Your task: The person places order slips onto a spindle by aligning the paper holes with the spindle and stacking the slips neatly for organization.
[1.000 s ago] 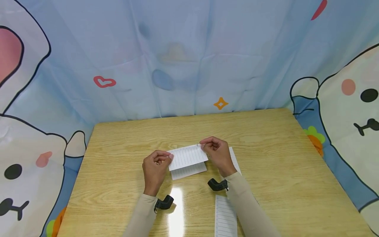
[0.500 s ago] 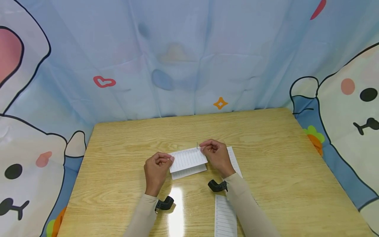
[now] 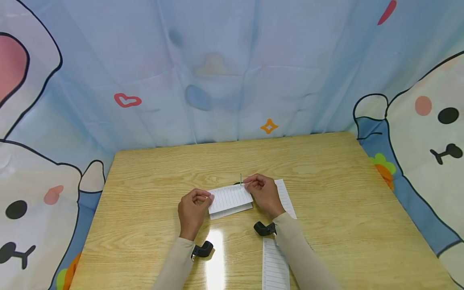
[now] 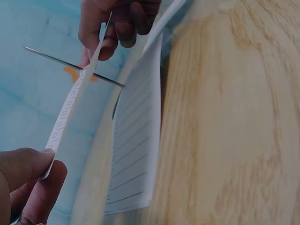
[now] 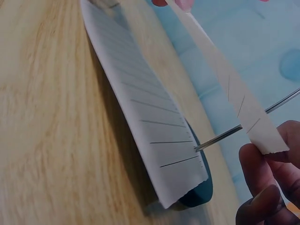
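Note:
My left hand (image 3: 193, 211) and right hand (image 3: 266, 193) pinch opposite ends of a lined paper slip (image 3: 230, 197) in the head view. A thin metal spike (image 5: 220, 138) passes through that slip near its right end, as the right wrist view shows. Lower down, a second lined slip (image 5: 145, 122) lies over the spike's dark base (image 5: 200, 193), and the spike rises from it near one edge. The two slips stand apart, with a gap between them. From the left wrist view, the spike's tip (image 4: 26, 48) sticks out beyond the held slip (image 4: 63, 115).
Another lined slip (image 3: 286, 197) lies on the wooden table (image 3: 145, 225), partly behind my right hand. One more slip (image 3: 275, 266) lies nearer the front, beside the right sleeve (image 3: 301, 249). A blue printed curtain (image 3: 217, 80) hangs at the table's far edge.
Both hands have come down with the held slip, narrowing the gap above the lower slip. More of the spike now shows above the held slip.

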{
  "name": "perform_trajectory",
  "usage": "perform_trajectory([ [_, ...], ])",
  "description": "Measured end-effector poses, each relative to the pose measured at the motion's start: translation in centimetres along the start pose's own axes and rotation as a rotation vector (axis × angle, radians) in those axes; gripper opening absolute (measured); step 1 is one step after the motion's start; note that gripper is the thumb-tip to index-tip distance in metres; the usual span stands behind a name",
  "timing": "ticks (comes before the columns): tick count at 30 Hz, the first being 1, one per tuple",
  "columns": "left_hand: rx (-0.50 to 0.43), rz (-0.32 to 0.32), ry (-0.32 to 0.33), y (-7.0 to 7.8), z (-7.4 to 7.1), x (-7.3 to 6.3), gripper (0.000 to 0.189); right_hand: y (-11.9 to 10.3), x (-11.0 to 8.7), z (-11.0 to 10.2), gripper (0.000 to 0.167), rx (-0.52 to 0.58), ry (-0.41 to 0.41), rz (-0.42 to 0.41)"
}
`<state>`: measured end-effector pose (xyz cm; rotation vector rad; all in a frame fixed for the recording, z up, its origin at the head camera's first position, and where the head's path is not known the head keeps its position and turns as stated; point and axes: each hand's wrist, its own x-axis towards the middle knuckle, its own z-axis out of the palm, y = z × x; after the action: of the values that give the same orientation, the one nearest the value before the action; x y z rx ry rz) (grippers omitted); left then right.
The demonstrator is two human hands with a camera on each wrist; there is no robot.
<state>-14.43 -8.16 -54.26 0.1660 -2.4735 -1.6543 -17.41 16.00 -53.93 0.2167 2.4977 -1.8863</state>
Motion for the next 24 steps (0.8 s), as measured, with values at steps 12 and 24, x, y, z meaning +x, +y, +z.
perform_trajectory([
  [12,0.196,-0.058,0.019,-0.4,0.7,0.0,0.009,1.2,0.0,0.5,0.01,-0.087,0.014,-0.003],
  [24,0.303,-0.063,0.008,-0.7,1.1,-0.1,0.012,1.1,0.1,1.1,0.01,-0.331,0.06,-0.047],
])
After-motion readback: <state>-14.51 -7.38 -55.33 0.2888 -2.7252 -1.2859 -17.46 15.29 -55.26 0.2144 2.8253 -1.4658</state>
